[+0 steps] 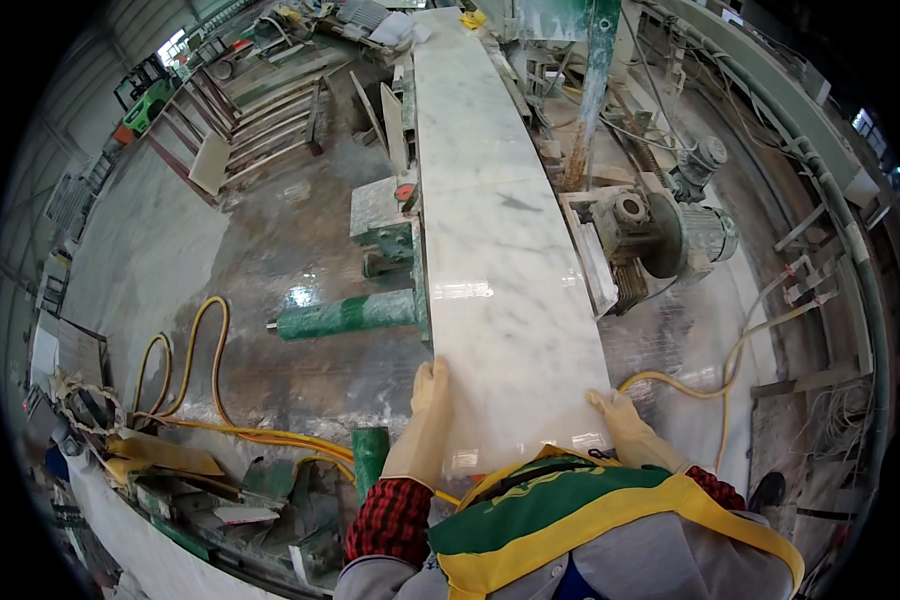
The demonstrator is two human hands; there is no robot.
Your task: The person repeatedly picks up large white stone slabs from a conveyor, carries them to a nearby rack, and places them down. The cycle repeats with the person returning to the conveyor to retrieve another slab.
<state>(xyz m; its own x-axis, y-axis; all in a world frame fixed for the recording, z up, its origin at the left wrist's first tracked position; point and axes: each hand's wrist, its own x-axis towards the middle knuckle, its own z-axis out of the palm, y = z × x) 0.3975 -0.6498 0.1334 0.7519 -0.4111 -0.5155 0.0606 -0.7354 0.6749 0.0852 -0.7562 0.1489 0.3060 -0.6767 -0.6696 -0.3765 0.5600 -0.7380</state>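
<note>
Marble slab (500,250) lies btwn L fingers (431,373) & R fingers (602,402), gripping opp. edges nr its close end.

Stone-working workshop, industrial hall, long grey-veined white slab (500,240), geared motor (708,233) by its right edge, wet floor (260,250), yellow hose (270,432), green forklift (148,105), slatted rack (270,140)

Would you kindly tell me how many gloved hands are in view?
2: the left hand at the left edge of the pale slab, and the right hand at its right edge.
</note>
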